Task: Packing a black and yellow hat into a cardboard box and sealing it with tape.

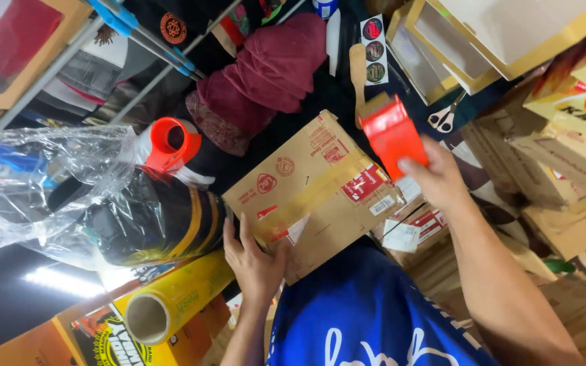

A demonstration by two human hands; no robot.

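- Cardboard box (313, 193) is held tilted against the blue shirt (367, 312), between both hands; clear tape is seen across its near face.
- Left hand (256, 261) is laid flat on the box's lower corner, fingers spread, pressing rather than gripping.
- Right hand (439, 177) is closed around the red tape dispenser (391, 132), which is raised just past the box's far edge; whether the tape is attached to the box cannot be told.
- Risk: box is only pressed by an open palm, so a hard pull on the tape could twist or slip it.
- Risk: tape could wrinkle or stick to itself if the dispenser is pulled off-line.
- Beside the left hand: yellow wrap roll (171, 301), black-and-yellow bagged item (150, 220).
- Beyond the right hand: scissors (444, 118), stacked flat cartons (564, 163).
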